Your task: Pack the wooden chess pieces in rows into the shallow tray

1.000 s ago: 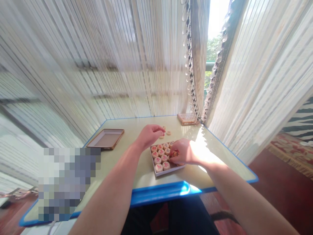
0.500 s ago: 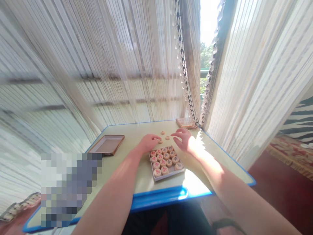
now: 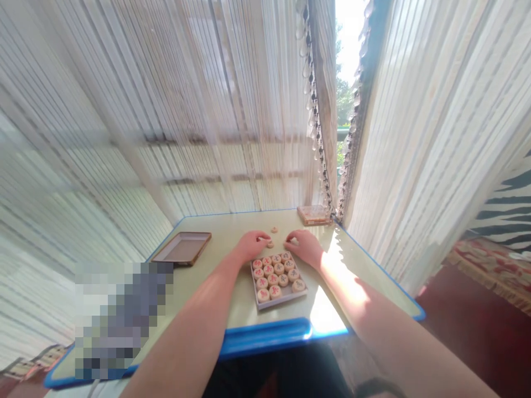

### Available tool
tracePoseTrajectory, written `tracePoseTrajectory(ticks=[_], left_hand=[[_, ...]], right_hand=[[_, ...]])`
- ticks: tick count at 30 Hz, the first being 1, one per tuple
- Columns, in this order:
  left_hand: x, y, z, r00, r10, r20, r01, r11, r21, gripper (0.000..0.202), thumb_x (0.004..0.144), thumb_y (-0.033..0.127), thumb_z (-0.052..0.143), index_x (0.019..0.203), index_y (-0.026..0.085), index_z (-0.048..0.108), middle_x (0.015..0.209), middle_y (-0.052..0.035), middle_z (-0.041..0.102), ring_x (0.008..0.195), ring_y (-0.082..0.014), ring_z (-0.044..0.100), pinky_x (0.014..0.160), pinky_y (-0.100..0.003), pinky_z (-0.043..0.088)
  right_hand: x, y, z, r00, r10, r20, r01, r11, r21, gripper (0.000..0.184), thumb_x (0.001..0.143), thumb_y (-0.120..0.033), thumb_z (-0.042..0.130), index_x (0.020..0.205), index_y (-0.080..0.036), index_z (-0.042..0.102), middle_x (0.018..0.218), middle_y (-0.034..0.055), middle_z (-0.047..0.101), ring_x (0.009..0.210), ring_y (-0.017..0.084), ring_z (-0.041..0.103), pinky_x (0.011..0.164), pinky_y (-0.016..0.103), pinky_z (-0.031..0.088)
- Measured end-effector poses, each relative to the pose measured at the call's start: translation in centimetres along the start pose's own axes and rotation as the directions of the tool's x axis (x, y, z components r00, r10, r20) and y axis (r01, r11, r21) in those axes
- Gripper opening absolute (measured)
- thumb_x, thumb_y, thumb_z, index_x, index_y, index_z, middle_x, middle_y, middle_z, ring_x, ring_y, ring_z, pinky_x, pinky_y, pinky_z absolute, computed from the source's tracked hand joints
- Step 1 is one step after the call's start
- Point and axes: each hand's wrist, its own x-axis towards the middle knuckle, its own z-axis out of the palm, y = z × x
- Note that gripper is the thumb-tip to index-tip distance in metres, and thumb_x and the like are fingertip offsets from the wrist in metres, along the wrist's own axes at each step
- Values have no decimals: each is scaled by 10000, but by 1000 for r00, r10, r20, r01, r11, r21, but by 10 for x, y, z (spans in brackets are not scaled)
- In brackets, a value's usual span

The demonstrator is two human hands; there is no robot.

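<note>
A shallow box [image 3: 282,301] holds several round wooden Chinese chess pieces [image 3: 272,279], stacked in rows with red and dark characters on top. Behind its back left corner, my left hand [image 3: 250,246] has its thumb and fingers closed at a loose Chinese chess piece [image 3: 270,244]. My right hand [image 3: 305,246] is pinched at the back right of the box, its fingers mostly covering another piece [image 3: 286,243] on the table. One more loose piece [image 3: 274,229] lies farther back, apart from both hands. A gap shows in the front row of the box.
The box lid [image 3: 182,247] lies upturned on the table's left. A flat brown case [image 3: 314,215] sits at the back right corner. A pixelated patch [image 3: 128,320] covers the front left. String curtains [image 3: 232,138] hang behind the blue-edged table [image 3: 352,265].
My right hand has come down and left, its spread fingers closing over a loose piece. My left fingers have drawn together at their piece. The view has shifted slightly.
</note>
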Motion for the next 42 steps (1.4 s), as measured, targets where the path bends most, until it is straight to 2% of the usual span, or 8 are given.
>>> tracePoseTrajectory(ticks=[4, 10, 15, 20, 24, 30, 37, 42], left_hand=[[-1, 5, -1, 998, 15, -53, -14, 1000, 17, 278, 709, 330, 559, 884, 172, 707, 800, -68, 676, 723, -193, 586, 710, -298, 440], [-6, 17, -1, 991, 132, -35, -132, 991, -15, 307, 717, 335, 595, 952, 163, 692, 863, -50, 695, 766, -173, 593, 762, -277, 443], [-11, 22, 2, 980, 201, -7, -201, 978, -63, 284, 749, 344, 578, 962, 194, 689, 826, -8, 701, 736, -142, 595, 727, -246, 452], [-14, 24, 3, 975, 223, -19, -224, 973, -63, 289, 756, 346, 576, 967, 183, 686, 816, -18, 697, 711, -136, 594, 690, -236, 447], [-16, 24, 4, 972, 233, -18, -234, 970, -62, 325, 750, 356, 586, 1022, 195, 664, 817, -12, 694, 690, -128, 588, 683, -236, 445], [-17, 27, 2, 963, 268, -21, -269, 963, -32, 271, 755, 371, 578, 943, 212, 690, 831, 5, 698, 675, -121, 581, 693, -235, 446], [-23, 27, -2, 959, 279, 55, -283, 957, 68, 239, 738, 344, 568, 880, 205, 700, 808, 0, 691, 727, -147, 597, 712, -255, 453], [-36, 38, -8, 939, 345, 2, -342, 928, 146, 240, 690, 220, 564, 889, 195, 695, 880, -16, 691, 829, -169, 599, 780, -279, 457]], right_hand=[[0, -3, -1, 998, 26, -58, -22, 997, 73, 138, 741, -285, 566, 814, -209, 655, 855, 19, 671, 870, 180, 551, 845, 323, 397], [-4, -12, -2, 982, -7, -186, 85, 905, 416, 168, 739, -271, 564, 875, -205, 638, 881, 21, 681, 787, 153, 607, 742, 301, 483], [-10, -21, -4, 970, -49, -236, 163, 855, 493, 206, 722, -254, 592, 912, -186, 630, 862, 40, 678, 744, 161, 623, 732, 322, 516], [-14, -23, -6, 964, -8, -265, 177, 765, 620, 252, 713, -315, 631, 913, -168, 580, 887, 68, 652, 763, 173, 645, 718, 319, 543], [-14, -18, -3, 962, -27, -270, 196, 758, 622, 257, 726, -364, 633, 890, -172, 587, 869, 63, 650, 788, 176, 640, 753, 333, 538], [-15, -16, -5, 969, -39, -242, 178, 791, 585, 298, 746, -392, 611, 945, -171, 597, 912, 74, 653, 803, 171, 632, 750, 329, 527], [-21, -20, -17, 992, -59, -108, 104, 874, 475, 232, 738, -378, 603, 862, -190, 656, 805, 51, 677, 724, 161, 624, 662, 293, 507], [-33, -30, -40, 992, -120, -24, 119, 898, 423, 194, 712, -310, 623, 848, -182, 676, 794, 57, 682, 664, 152, 610, 618, 270, 491]])
